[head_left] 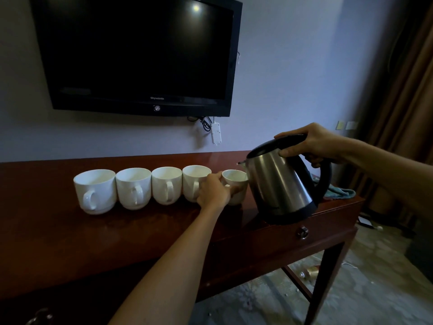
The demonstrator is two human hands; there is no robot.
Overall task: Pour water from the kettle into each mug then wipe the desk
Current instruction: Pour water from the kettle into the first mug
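Currently the right hand [314,146] is gripping and tilting the kettle [281,184] over the rightmost mug [235,181], which left-hand fingers [218,181] are grasping on the table [140,231]; excess tilt is risking overflow onto those fingers and the wood

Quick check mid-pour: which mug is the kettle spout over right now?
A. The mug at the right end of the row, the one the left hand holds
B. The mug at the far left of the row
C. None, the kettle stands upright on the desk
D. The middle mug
A: the kettle, tilted by the right hand, has its spout just above the rim of the rightmost mug, which the left hand steadies.
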